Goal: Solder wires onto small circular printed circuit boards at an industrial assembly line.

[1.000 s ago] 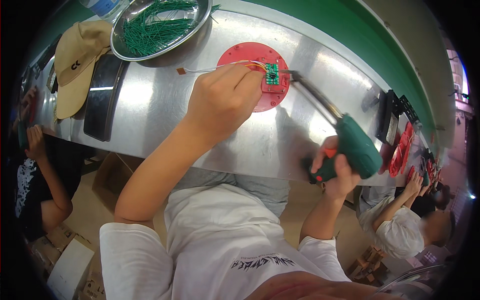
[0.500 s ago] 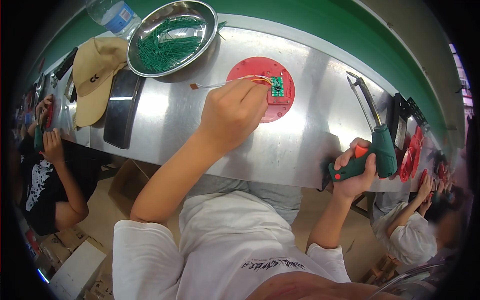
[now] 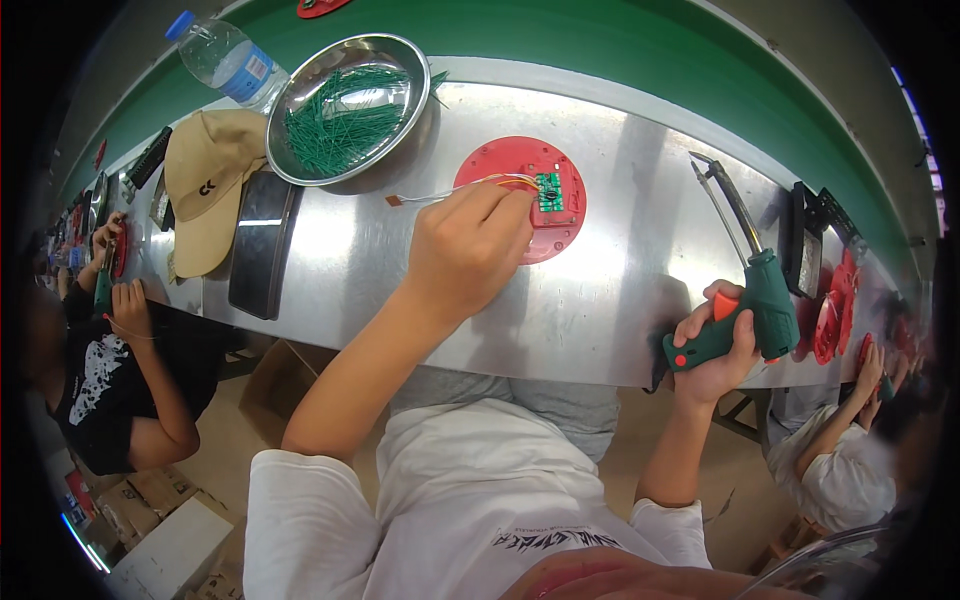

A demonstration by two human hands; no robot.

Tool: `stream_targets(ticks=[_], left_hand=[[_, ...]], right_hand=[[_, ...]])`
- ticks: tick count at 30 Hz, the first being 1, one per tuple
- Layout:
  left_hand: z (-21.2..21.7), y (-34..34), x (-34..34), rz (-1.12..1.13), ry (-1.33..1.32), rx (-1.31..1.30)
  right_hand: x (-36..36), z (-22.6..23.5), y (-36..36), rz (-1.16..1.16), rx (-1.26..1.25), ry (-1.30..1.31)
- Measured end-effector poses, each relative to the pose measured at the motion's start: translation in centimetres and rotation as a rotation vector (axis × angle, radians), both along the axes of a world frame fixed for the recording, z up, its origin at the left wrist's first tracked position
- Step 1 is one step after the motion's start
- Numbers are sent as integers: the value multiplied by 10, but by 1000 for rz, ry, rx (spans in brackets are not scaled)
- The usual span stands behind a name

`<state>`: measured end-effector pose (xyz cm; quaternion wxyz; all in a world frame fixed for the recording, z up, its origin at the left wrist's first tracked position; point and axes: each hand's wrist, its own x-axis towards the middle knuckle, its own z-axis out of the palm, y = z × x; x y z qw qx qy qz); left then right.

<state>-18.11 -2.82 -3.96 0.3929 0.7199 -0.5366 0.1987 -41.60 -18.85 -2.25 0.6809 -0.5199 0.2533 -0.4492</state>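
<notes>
A round red plastic disc (image 3: 560, 240) lies on the metal bench, with a small green circuit board (image 3: 551, 192) on it. Thin white, yellow and red wires (image 3: 512, 180) run from the board leftward to a small brown connector (image 3: 393, 201). My left hand (image 3: 470, 245) is closed in a pinch at the wires beside the board; its fingertips are partly hidden. In my right hand (image 3: 715, 345) is a green soldering gun (image 3: 768, 300) with an orange trigger, fingers wrapped round its handle. Its tip (image 3: 700, 158) points up and away, right of the disc and apart from it.
A steel bowl (image 3: 412, 135) of green wire pieces (image 3: 345, 130) stands at the far left, near a water bottle (image 3: 235, 65), a tan cap (image 3: 205, 190) and a black phone (image 3: 262, 245). Red discs (image 3: 835, 310) lie at the right. Other people work at both sides.
The whole view has shifted slightly, so the bench sits lower in the picture. Both hands keep their grips, and the disc and soldering gun stay about where they were on the bench.
</notes>
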Motion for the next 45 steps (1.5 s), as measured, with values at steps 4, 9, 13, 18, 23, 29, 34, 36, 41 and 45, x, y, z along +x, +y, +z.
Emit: stream_targets(ticks=[4,9,13,18,23,29,34,36,41,45], left_hand=[[-1,0,-1,16,-5,1],[-2,0,0,8,-13,11],[-3,-1,-1,29,-5,37],[-1,-1,-4,36,-4,30],[1,-2,-3,19,13,10],[39,14,-8,44,-5,-57],[81,75,21,68,-102,-268],[83,110,49,155,-201,-222],[63,219,124,459,-430,2],[46,314,187,722,-712,290]], right_hand=[[-1,0,2,-3,6,11],[0,2,3,2,-28,31],[0,2,3,-18,-37,47],[0,1,3,-38,-10,36],[3,3,3,-54,-22,37],[1,2,3,-66,91,-3],[-4,0,0,-64,138,33],[-4,0,2,-73,77,-48],[-5,3,4,-99,110,-100],[-4,1,5,-101,96,-108]])
